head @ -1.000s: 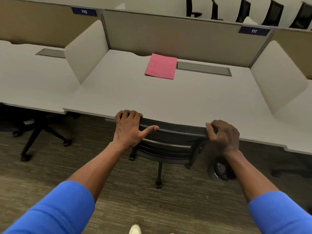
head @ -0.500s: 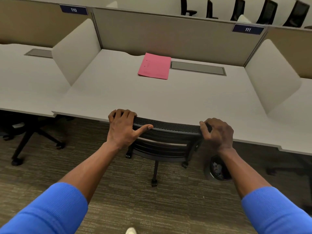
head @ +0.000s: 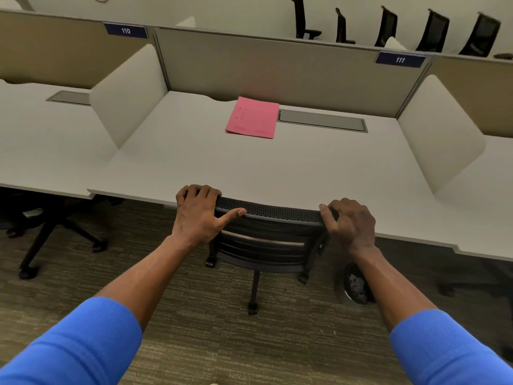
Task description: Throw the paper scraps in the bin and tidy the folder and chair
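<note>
A black mesh-backed chair [head: 266, 240] stands tucked against the front edge of the white desk [head: 277, 168]. My left hand [head: 198, 213] grips the left end of the chair's top rail, and my right hand [head: 349, 223] grips the right end. A pink folder [head: 253, 117] lies flat and closed at the back of the desk, beside a grey cable hatch. On the floor under the desk's right side sits a small round bin [head: 356, 284] holding crumpled paper, partly hidden by my right forearm.
White side dividers [head: 130, 93] and a beige back panel [head: 277, 59] fence in the desk. Another chair's wheeled base [head: 50, 234] stands under the neighbouring desk at left. Several black chairs [head: 433, 30] line the far wall. The floor is dark carpet.
The chair has slid slightly forward under the desk with both hands still on its back rail. My view has tilted up a little.
</note>
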Available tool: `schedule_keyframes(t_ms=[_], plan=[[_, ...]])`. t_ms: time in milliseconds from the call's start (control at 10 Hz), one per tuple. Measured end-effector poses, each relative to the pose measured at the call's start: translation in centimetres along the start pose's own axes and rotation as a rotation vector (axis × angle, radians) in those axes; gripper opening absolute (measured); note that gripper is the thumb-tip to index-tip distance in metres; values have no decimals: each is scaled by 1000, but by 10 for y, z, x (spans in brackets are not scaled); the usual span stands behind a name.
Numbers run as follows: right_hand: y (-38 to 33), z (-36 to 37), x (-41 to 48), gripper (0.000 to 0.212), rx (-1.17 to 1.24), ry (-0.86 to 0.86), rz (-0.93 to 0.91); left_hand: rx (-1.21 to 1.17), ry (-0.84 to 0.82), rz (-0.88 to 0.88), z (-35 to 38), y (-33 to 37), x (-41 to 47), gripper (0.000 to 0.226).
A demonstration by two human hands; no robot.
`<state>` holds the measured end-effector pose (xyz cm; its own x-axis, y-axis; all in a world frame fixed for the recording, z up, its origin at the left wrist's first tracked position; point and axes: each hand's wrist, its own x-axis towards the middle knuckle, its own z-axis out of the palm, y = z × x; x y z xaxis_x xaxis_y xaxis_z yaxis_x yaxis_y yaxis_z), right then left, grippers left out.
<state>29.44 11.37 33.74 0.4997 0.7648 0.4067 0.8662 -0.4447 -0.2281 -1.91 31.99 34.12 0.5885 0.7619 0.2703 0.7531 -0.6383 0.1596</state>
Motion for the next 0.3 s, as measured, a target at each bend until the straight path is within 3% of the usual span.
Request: schedule_keyframes(t_ms=[300], plan=[[-8,-15,-15,78,-78,-32,26,92,-184,-6,-16,3,1,117]])
